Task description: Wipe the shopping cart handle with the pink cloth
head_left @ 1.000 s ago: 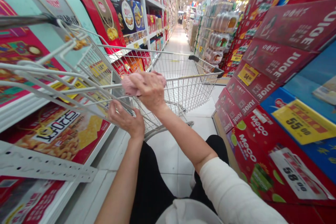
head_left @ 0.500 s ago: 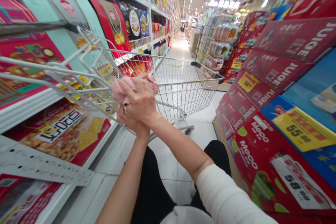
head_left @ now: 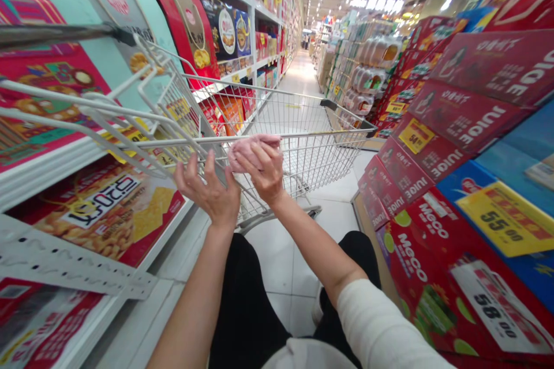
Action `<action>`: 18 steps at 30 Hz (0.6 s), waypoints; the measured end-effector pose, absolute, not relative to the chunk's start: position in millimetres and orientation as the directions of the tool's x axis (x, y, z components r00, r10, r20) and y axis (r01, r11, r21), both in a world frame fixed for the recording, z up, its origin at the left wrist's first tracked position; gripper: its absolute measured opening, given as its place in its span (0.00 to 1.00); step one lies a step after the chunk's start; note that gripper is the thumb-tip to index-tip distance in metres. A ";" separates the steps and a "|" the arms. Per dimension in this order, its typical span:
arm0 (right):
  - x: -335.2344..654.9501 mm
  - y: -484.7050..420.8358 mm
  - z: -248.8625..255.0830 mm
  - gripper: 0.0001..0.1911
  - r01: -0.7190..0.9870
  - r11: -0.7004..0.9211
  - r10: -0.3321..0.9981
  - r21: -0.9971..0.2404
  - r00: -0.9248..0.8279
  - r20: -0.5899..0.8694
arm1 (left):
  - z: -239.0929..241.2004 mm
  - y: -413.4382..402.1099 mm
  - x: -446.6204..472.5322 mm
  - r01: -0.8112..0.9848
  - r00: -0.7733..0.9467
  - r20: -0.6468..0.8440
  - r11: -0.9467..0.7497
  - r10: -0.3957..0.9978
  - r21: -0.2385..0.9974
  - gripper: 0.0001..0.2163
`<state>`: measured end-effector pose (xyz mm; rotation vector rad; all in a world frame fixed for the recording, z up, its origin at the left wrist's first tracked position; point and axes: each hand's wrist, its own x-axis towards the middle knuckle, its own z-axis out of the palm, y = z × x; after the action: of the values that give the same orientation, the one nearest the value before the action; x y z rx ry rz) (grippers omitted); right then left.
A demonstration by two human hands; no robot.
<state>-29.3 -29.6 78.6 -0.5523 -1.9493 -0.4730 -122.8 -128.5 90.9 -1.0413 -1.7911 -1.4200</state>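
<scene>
In front of me a metal wire shopping cart (head_left: pixel 303 137) stands across the aisle, its dark handle at the far left. My right hand (head_left: pixel 269 176) is closed on a crumpled pink cloth (head_left: pixel 242 153), which lies against the cart's near top rail. Just left of it, my left hand (head_left: pixel 211 190) is empty, its fingers spread and slightly curled, close below the rail. I cannot tell whether those fingertips touch the wire.
Shelves with boxed snacks (head_left: pixel 108 213) run along the left side. On the right, stacked red drink cartons (head_left: pixel 465 98) carry yellow price tags (head_left: pixel 506 218). White floor tiles (head_left: pixel 277 265) lie under the cart and my legs. Further stacks line the aisle.
My hands were clasped together around the cloth and have come apart. The right hand has moved right along the rail with the cloth; the left has let go and opened.
</scene>
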 end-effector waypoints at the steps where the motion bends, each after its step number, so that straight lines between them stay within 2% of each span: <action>1: -35.6 -33.1 86.4 0.19 0.553 0.827 0.175 0.107 -0.432 0.884 | 94.7 -127.6 -122.3 0.869 -0.495 0.846 0.111 0.198 0.482 0.22; 5: -44.0 -30.5 92.3 0.19 0.504 0.850 0.129 0.153 -0.482 0.867 | 103.8 -128.8 -120.8 0.855 -0.517 0.819 0.095 0.250 0.510 0.23; 9: -19.8 -16.4 60.9 0.17 0.546 0.837 0.218 0.033 -0.388 0.895 | 108.6 -134.4 -119.2 0.826 -0.549 0.762 0.083 0.344 0.557 0.24; 13: -13.0 -20.1 60.4 0.17 0.555 0.831 0.277 -0.033 -0.363 0.890 | 109.7 -135.4 -116.5 0.837 -0.539 0.775 0.104 0.330 0.537 0.23; 15: -23.5 -27.0 76.4 0.17 0.573 0.820 0.249 -0.004 -0.349 0.903 | 108.5 -134.8 -115.8 0.847 -0.525 0.790 0.102 0.317 0.522 0.23; 18: -40.2 -30.9 95.2 0.19 0.578 0.809 0.147 0.103 -0.369 0.918 | 106.8 -135.4 -116.4 0.854 -0.510 0.797 0.081 0.323 0.514 0.22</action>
<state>-40.2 -30.9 95.2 -0.5447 -1.9234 -0.5039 -116.4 -135.4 106.8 -1.1581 -1.8790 -1.4341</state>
